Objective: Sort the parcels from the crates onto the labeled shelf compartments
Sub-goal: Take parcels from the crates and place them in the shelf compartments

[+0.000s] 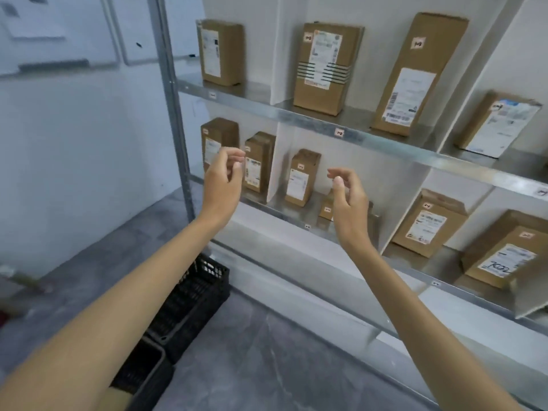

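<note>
A metal shelf [314, 118] with white dividers holds several brown cardboard parcels standing upright. My left hand [222, 179] is raised in front of the lower-left compartment, fingers loosely curled, holding nothing, just before two parcels [258, 164]. My right hand [348, 200] hangs in the air before the middle compartment, fingers loosely curled and empty, near a small parcel [302, 178] and partly hiding a smaller one [326, 207]. Small labels [339, 132] mark the shelf edges.
Black plastic crates [189, 304] stand on the grey floor at the shelf's left foot, under my left forearm. A shelf upright [170, 93] rises at the left. A white wall with boards is further left. More parcels [501, 256] fill the right compartments.
</note>
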